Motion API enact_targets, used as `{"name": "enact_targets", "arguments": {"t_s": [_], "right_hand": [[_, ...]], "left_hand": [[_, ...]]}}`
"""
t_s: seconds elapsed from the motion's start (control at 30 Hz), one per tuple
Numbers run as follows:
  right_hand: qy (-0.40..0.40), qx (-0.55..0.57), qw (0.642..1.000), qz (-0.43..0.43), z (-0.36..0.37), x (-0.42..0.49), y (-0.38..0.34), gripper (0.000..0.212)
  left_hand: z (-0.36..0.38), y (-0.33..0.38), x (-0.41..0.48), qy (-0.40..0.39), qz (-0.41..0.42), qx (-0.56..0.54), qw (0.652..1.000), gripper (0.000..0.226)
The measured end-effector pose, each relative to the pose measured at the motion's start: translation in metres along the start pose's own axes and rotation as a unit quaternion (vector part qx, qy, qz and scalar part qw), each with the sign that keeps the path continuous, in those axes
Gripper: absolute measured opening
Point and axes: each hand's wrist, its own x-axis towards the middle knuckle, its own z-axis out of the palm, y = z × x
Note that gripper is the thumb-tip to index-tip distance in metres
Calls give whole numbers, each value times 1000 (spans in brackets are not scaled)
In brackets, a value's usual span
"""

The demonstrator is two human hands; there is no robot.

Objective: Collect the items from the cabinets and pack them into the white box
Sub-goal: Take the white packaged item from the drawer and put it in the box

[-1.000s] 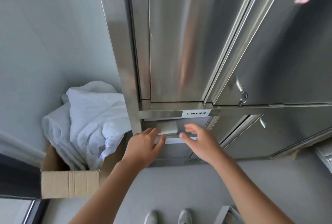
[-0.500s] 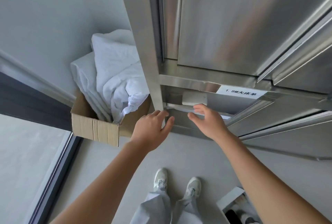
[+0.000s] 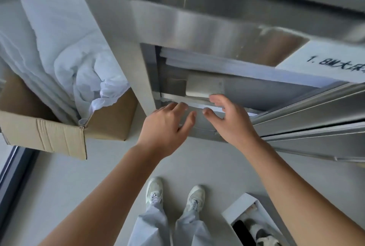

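Left hand (image 3: 166, 125): extended forward and down, palm facing away, fingers spread and relaxed, gripping nothing. Its fingertips (image 3: 178, 105) lie at the lower front lip of the open low compartment of the brushed stainless-steel cabinet (image 3: 207, 26); whether they touch the lip cannot be told.

Right hand (image 3: 229, 121): likewise released, fingers curved and parted, thumb pointing toward the left hand. The two hands are close together but apart. Its upper fingers reach just below the small flat grey-white rectangular pack (image 3: 205, 85); contact cannot be confirmed.

The rectangular pack lies inside the low compartment, near its left wall. Its long axis runs left to right, roughly parallel to the compartment's front edge, with one broad face turned toward the camera. Above it in the same compartment is a stack of folded white sheets (image 3: 217, 62), also lying with its long axis left to right.

A white paper label with black printed characters (image 3: 325, 62) is fixed to the cabinet rail above the compartment, to the right.

Left of the cabinet stands a brown corrugated cardboard carton (image 3: 59, 137) filled with crumpled white bedding (image 3: 65, 52).

On the pale grey floor (image 3: 102, 166), at lower right beside the person's light-coloured shoes (image 3: 173, 194), sits the open white box (image 3: 240, 208), with dark and patterned contents that cannot be identified.
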Motion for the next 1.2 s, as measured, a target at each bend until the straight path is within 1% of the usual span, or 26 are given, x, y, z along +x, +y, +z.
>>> {"name": "enact_targets", "arguments": {"t_s": [0.13, 0.2, 0.3, 0.37, 0.47, 0.67, 0.73, 0.87, 1.0, 1.1, 1.2], "right_hand": [[15, 13, 1000, -5, 29, -3, 28, 42], [7, 18, 1000, -7, 43, -6, 40, 45], [-8, 13, 1000, -11, 61, -13, 53, 56], [-10, 12, 1000, -12, 69, -14, 63, 54], [-8, 13, 1000, -7, 77, -15, 75, 48], [-3, 6, 1000, -12, 72, -6, 77, 51], [18, 4, 999, -30, 66, 0, 73, 51], [88, 8, 993, -82, 51, 25, 60, 50], [146, -13, 978, -151, 49, 50, 49, 42], [178, -45, 965, -189, 50, 62, 46, 42], [188, -75, 959, -197, 45, 75, 47, 45]], "left_hand": [[33, -25, 3, 15, -5, -10, 1000, 52], [52, -38, 0, -1, -26, -15, 1000, 50], [81, -53, -9, -29, -41, -16, 999, 50], [95, -60, -14, -29, -40, -22, 999, 49], [105, -66, -17, -26, -42, -24, 999, 49], [101, -65, -9, -13, -16, 0, 1000, 54], [97, -63, -6, -9, -9, 6, 1000, 54], [89, -54, 3, -3, -2, 3, 1000, 54], [81, -47, 11, 14, 9, 0, 1000, 53], [77, -46, 14, 22, 14, 0, 1000, 52], [76, -48, 16, 19, 13, 3, 1000, 50]]}}
